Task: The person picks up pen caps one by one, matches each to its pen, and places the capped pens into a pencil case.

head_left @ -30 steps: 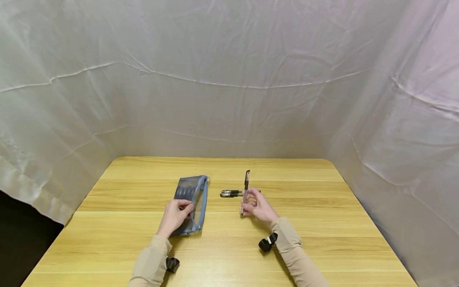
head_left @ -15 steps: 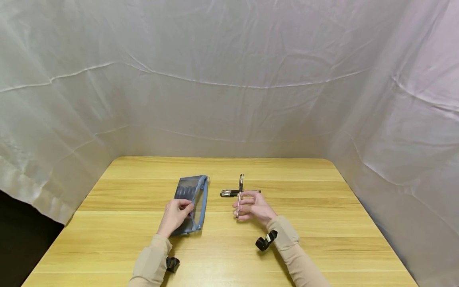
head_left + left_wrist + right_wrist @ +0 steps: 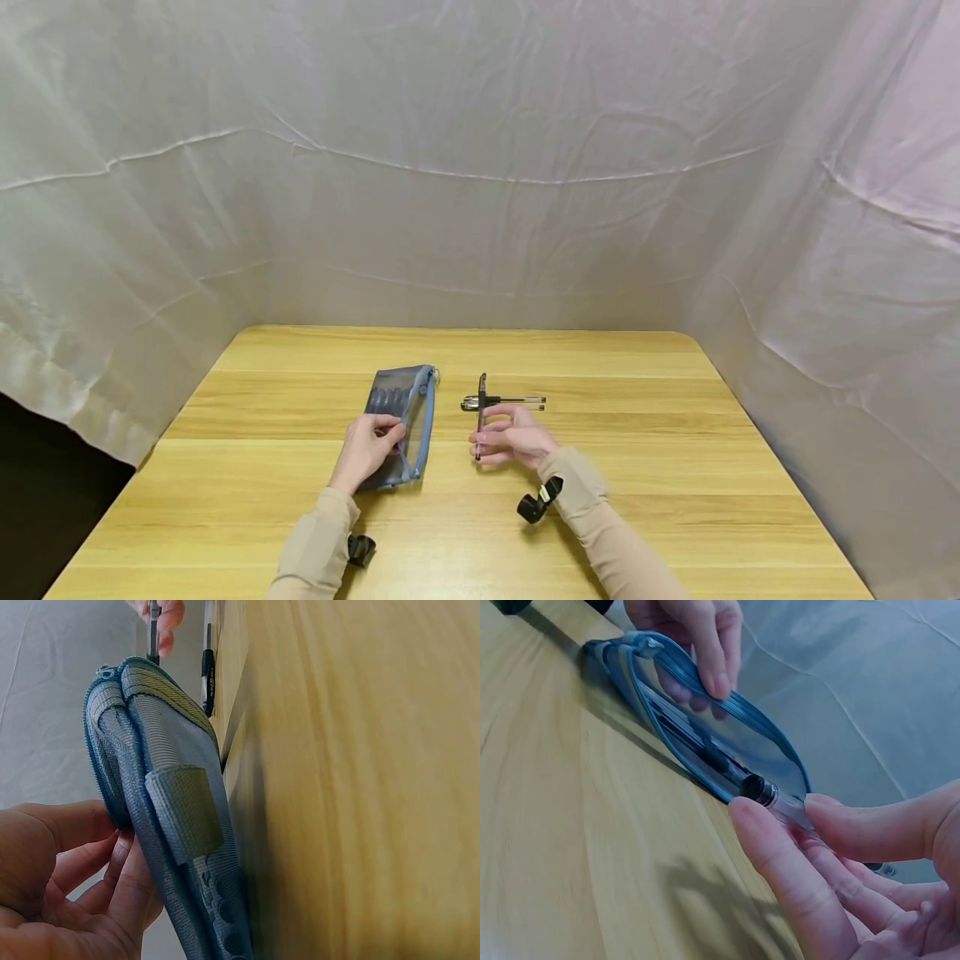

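Note:
My left hand (image 3: 367,450) pinches the upper lip of a blue mesh pencil case (image 3: 393,380), holding its unzipped mouth apart. Inside lie several pens (image 3: 694,742), visible in the right wrist view. Between thumb and fingertips, my right hand (image 3: 519,437) grips a clear-barrelled gel pen (image 3: 482,392) with a black cap. In the right wrist view, the black end of this pen (image 3: 759,789) points at the case's mouth, close to its rim; whether they touch I cannot tell. Beyond the right hand, other black-capped pens (image 3: 528,400) lie side by side on the table.
The wooden table (image 3: 675,467) has pale grey curtains (image 3: 480,233) hanging behind and at both sides. A small metal ring (image 3: 437,377) hangs at the case's far corner. Black wrist cameras (image 3: 531,508) are strapped below both hands.
My right hand has moved left with the pen, towards the pencil case, and the pen now crosses in front of the lying pens' caps. The left hand and case have stayed in place.

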`<control>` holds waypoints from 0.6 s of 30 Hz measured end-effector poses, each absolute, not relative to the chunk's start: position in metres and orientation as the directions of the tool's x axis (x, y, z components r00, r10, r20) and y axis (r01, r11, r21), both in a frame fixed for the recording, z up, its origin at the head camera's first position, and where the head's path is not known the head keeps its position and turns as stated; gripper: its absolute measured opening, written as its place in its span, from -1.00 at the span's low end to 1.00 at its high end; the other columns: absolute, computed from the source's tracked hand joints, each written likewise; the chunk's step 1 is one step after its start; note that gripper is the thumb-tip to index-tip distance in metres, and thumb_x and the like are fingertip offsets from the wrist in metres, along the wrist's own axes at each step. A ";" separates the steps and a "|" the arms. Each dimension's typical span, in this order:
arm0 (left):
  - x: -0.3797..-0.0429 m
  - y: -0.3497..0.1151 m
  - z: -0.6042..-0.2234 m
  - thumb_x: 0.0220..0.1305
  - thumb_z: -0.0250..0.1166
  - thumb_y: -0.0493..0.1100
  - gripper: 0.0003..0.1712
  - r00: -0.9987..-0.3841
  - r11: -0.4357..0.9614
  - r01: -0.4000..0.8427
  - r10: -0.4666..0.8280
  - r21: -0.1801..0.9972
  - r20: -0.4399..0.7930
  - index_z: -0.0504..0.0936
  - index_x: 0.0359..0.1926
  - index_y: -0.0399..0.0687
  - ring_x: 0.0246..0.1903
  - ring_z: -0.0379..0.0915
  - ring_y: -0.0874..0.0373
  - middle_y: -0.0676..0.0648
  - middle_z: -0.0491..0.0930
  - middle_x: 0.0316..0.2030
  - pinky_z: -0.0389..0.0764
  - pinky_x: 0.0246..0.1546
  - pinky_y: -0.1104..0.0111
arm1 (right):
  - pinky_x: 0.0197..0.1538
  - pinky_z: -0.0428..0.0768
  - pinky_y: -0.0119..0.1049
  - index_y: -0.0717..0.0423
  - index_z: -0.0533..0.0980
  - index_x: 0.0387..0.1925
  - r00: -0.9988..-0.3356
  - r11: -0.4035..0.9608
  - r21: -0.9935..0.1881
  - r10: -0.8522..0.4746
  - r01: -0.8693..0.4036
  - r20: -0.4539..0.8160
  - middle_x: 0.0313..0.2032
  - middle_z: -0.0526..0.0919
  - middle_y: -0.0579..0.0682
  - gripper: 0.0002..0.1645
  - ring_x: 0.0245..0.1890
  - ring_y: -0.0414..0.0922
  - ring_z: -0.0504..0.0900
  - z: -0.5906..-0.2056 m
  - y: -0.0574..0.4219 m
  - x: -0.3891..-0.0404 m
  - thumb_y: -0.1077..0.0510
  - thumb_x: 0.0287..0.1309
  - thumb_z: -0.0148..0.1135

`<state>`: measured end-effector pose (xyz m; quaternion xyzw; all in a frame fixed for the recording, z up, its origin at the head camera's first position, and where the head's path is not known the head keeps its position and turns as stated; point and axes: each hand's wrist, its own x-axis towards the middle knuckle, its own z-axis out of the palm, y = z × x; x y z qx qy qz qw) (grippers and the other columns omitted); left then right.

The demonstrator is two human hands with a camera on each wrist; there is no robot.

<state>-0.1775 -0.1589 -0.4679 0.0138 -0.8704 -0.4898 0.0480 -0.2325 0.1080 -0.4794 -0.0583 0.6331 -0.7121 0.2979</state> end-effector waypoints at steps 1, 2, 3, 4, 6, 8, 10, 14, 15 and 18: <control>-0.177 -0.159 -0.468 0.31 0.29 -0.34 -0.76 -0.995 0.520 0.022 -0.071 0.854 0.069 0.72 -0.07 -0.41 -0.48 0.66 0.12 -0.22 0.73 -0.36 0.73 -0.42 0.39 | -0.12 0.78 -0.11 0.41 0.16 0.32 -0.814 -0.017 -0.936 -0.500 0.351 -0.296 -0.11 0.69 0.28 -0.33 -0.31 -0.07 0.78 -0.479 0.105 -0.232 0.46 0.25 0.20; -0.177 -0.159 -0.468 0.31 0.29 -0.33 -0.76 -0.995 0.520 0.021 -0.072 0.854 0.068 0.72 -0.06 -0.41 -0.48 0.66 0.12 -0.22 0.73 -0.36 0.73 -0.42 0.39 | -0.13 0.79 -0.12 0.40 0.17 0.31 -0.811 -0.014 -0.934 -0.501 0.356 -0.301 -0.14 0.70 0.25 -0.34 -0.32 -0.07 0.78 -0.479 0.101 -0.232 0.46 0.25 0.21; -0.177 -0.159 -0.467 0.31 0.29 -0.33 -0.75 -0.995 0.519 0.020 -0.072 0.854 0.068 0.72 -0.06 -0.41 -0.48 0.66 0.12 -0.22 0.73 -0.35 0.73 -0.42 0.39 | -0.14 0.79 -0.13 0.39 0.18 0.30 -0.809 -0.010 -0.933 -0.502 0.360 -0.306 -0.16 0.70 0.22 -0.35 -0.32 -0.07 0.77 -0.479 0.097 -0.232 0.46 0.24 0.22; -0.177 -0.159 -0.467 0.31 0.29 -0.33 -0.75 -0.995 0.519 0.020 -0.073 0.854 0.067 0.72 -0.06 -0.41 -0.48 0.66 0.12 -0.22 0.73 -0.35 0.73 -0.42 0.39 | -0.15 0.79 -0.13 0.39 0.20 0.29 -0.806 -0.007 -0.932 -0.504 0.363 -0.310 -0.18 0.70 0.21 -0.35 -0.33 -0.07 0.77 -0.478 0.094 -0.232 0.47 0.23 0.22; -0.177 -0.159 -0.467 0.31 0.29 -0.33 -0.75 -0.995 0.518 0.019 -0.074 0.855 0.067 0.72 -0.06 -0.41 -0.48 0.66 0.12 -0.22 0.73 -0.35 0.73 -0.42 0.39 | -0.16 0.79 -0.15 0.39 0.22 0.27 -0.802 0.001 -0.931 -0.508 0.365 -0.315 -0.20 0.71 0.20 -0.37 -0.33 -0.08 0.77 -0.476 0.086 -0.231 0.47 0.22 0.24; -0.177 -0.158 -0.467 0.31 0.29 -0.33 -0.76 -0.995 0.519 0.019 -0.076 0.854 0.068 0.72 -0.07 -0.41 -0.48 0.66 0.12 -0.23 0.73 -0.35 0.73 -0.42 0.40 | -0.17 0.79 -0.15 0.39 0.24 0.27 -0.797 0.010 -0.930 -0.512 0.368 -0.321 -0.20 0.71 0.21 -0.37 -0.34 -0.08 0.76 -0.474 0.078 -0.231 0.47 0.21 0.24; -0.177 -0.158 -0.467 0.31 0.29 -0.33 -0.76 -0.995 0.521 0.018 -0.078 0.853 0.068 0.72 -0.07 -0.40 -0.48 0.67 0.12 -0.23 0.73 -0.35 0.72 -0.43 0.40 | -0.18 0.79 -0.16 0.41 0.25 0.27 -0.795 0.018 -0.932 -0.516 0.363 -0.319 -0.17 0.71 0.25 -0.38 -0.35 -0.08 0.76 -0.473 0.070 -0.230 0.46 0.21 0.25; -0.178 -0.158 -0.468 0.30 0.30 -0.32 -0.75 -0.994 0.530 0.019 -0.082 0.848 0.074 0.73 -0.08 -0.40 -0.50 0.66 0.14 -0.22 0.74 -0.35 0.70 -0.45 0.44 | -0.19 0.80 -0.17 0.41 0.25 0.27 -0.788 0.042 -0.929 -0.517 0.367 -0.334 -0.11 0.68 0.32 -0.36 -0.36 -0.09 0.75 -0.473 0.056 -0.231 0.45 0.20 0.27; -0.178 -0.158 -0.468 0.29 0.30 -0.32 -0.76 -0.994 0.531 0.020 -0.084 0.847 0.075 0.73 -0.08 -0.40 -0.50 0.66 0.15 -0.22 0.74 -0.35 0.70 -0.46 0.45 | -0.20 0.80 -0.18 0.42 0.25 0.27 -0.789 0.047 -0.929 -0.514 0.366 -0.336 -0.10 0.68 0.33 -0.36 -0.36 -0.08 0.74 -0.474 0.052 -0.232 0.45 0.20 0.28; -0.178 -0.157 -0.467 0.28 0.31 -0.33 -0.76 -0.993 0.532 0.023 -0.088 0.847 0.082 0.73 -0.09 -0.40 -0.51 0.66 0.15 -0.23 0.75 -0.36 0.69 -0.47 0.46 | -0.20 0.80 -0.16 0.42 0.25 0.26 -0.788 0.057 -0.930 -0.514 0.364 -0.340 -0.08 0.65 0.33 -0.35 -0.36 -0.06 0.72 -0.475 0.043 -0.232 0.45 0.18 0.29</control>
